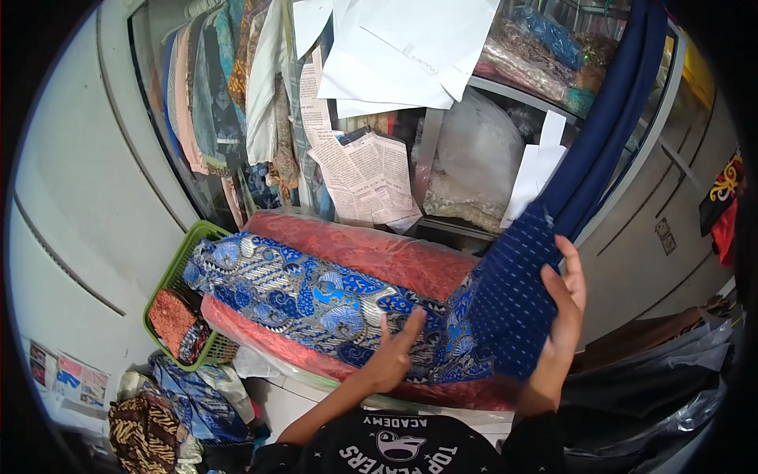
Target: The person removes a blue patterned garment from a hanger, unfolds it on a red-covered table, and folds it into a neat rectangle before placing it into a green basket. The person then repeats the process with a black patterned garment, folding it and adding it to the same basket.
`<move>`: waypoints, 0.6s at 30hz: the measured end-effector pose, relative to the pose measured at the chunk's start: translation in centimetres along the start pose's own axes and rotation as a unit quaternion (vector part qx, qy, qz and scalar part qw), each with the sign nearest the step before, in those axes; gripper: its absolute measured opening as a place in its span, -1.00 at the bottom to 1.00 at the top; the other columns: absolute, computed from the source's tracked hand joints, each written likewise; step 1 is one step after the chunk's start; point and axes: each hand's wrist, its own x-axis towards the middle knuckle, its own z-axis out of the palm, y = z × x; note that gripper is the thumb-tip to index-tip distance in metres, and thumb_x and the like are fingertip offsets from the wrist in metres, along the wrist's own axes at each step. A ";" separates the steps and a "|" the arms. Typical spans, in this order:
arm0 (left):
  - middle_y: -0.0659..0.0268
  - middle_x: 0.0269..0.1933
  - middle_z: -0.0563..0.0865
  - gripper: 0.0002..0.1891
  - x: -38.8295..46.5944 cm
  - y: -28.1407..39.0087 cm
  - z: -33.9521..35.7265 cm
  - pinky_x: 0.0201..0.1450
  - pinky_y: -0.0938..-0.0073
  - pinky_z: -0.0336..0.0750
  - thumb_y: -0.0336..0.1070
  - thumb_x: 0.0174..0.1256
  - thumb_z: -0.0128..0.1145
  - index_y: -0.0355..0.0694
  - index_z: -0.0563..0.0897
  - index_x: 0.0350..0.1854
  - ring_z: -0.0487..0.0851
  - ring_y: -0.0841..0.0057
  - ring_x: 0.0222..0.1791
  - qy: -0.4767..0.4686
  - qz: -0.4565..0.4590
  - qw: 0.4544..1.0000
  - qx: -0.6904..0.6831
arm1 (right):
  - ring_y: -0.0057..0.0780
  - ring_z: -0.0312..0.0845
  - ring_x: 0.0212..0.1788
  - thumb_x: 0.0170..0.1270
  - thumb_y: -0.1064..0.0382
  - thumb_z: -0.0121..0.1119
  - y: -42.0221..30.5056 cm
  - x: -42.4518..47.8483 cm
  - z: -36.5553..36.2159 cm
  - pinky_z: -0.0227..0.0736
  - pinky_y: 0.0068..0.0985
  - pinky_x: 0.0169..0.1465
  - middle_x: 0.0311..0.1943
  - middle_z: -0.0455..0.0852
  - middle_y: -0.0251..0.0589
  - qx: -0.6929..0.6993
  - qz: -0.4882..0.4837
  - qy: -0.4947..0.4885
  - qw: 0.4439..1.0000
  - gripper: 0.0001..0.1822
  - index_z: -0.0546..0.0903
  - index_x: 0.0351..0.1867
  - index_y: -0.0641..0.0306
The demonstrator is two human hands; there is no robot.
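A long length of blue, grey and white batik-patterned cloth (337, 302) lies over red fabric wrapped in clear plastic (367, 255). My left hand (394, 355) is on the batik cloth, fingers spread. At the right, my right hand (565, 302) is at the edge of a navy cloth with small light dashes (515, 290), thumb and fingers bent around that edge; whether they pinch it is hard to tell. This dashed cloth stands raised over the batik's right end. Plain navy fabric (610, 118) runs from it up to the top right.
A green plastic basket (198, 237) with folded cloth stands at the left. Below it lies a heap of patterned cloths (183, 409). Behind is a glass cabinet with hanging garments (213, 89), paper pattern sheets (408, 53) and newsprint pieces (373, 178). Black plastic-covered items (639, 385) are at the right.
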 end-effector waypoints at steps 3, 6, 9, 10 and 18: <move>0.05 0.43 0.05 -0.07 -1.6 -1.1 -4.5 0.35 -0.08 -0.25 0.47 0.18 -0.75 -0.21 -0.20 0.43 0.13 0.19 0.39 0.088 -0.022 0.990 -0.107 | -0.58 0.56 -0.20 0.20 0.41 0.17 2.6 1.2 3.0 0.45 -0.66 -0.12 -0.19 0.64 -0.15 -0.035 0.038 -0.088 0.995 -0.48 0.30 0.19 0.29; -0.01 0.28 0.33 0.00 -3.1 -2.6 -8.8 0.28 0.15 0.16 0.54 0.12 -0.73 -0.25 -0.01 0.40 0.47 0.21 0.14 0.252 -0.091 0.931 -0.246 | -0.60 0.52 -0.13 0.23 0.31 0.18 7.0 1.7 6.5 0.43 -0.69 -0.13 -0.06 0.56 -0.14 -0.094 0.103 -0.179 0.974 -0.47 0.28 0.20 0.26; -0.02 0.03 0.60 0.04 -4.7 -4.8 -13.7 0.17 0.26 0.31 0.57 0.10 -0.71 -0.29 0.24 0.30 0.65 0.23 -0.13 0.339 -0.148 0.903 -0.220 | -0.50 0.51 0.02 0.31 0.18 0.10 10.9 0.9 8.4 0.47 -0.68 -0.20 0.22 0.30 -0.06 -0.083 0.139 -0.261 0.952 -0.52 0.30 0.20 0.23; -0.02 -0.03 0.63 0.00 -5.5 -6.2 -15.4 0.06 0.36 0.38 0.55 0.13 -0.69 -0.27 0.29 0.28 0.65 0.30 -0.24 0.332 -0.178 0.899 -0.225 | -0.43 0.52 0.05 0.34 0.13 0.06 11.1 0.4 8.7 0.50 -0.66 -0.25 0.31 0.20 -0.02 -0.058 0.177 -0.277 0.942 -0.54 0.31 0.19 0.24; 0.06 -0.25 0.70 -0.40 -7.2 -7.4 -18.0 -0.31 0.41 0.53 0.10 0.14 0.19 -0.31 0.52 0.06 0.67 0.41 -0.42 0.242 -0.314 0.913 0.092 | -0.30 0.48 0.11 0.30 0.07 0.09 14.3 -5.5 1.4 0.39 -0.42 0.08 0.27 0.32 -0.05 -0.317 0.107 -0.218 0.917 -0.53 0.38 0.15 0.25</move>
